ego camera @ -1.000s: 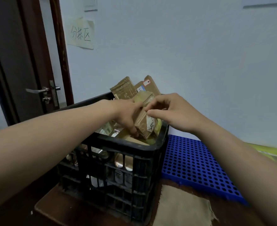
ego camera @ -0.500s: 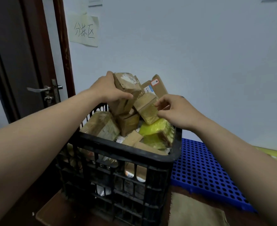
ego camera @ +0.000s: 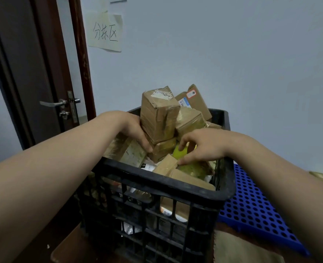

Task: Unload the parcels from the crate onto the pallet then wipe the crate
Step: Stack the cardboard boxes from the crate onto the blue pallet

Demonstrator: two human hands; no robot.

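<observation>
Faced a pale wall [ego camera: 232,54], with a dark door [ego camera: 33,73] at the left and a handwritten paper sign [ego camera: 105,32] beside the frame. Found the black slatted crate [ego camera: 166,184] standing on a brown counter [ego camera: 67,249], heaped above its rim with parcels, and the blue perforated pallet [ego camera: 251,211] just beside it on the right. Noted a tan cloth [ego camera: 242,249] lying in front of the pallet. Saw a tall brown parcel [ego camera: 157,114] tilted atop the heap and a yellow parcel [ego camera: 179,153] lower, near the right wall. Had both bare forearms stretched over the rim. Kept the left hand [ego camera: 132,130] against the tall brown parcel's lower left side, fingers [ego camera: 146,145] curled close together at its foot; could not tell whether gripping or only touching. Pinched the yellow parcel with the right hand [ego camera: 202,147], thumb below, fingers above.
</observation>
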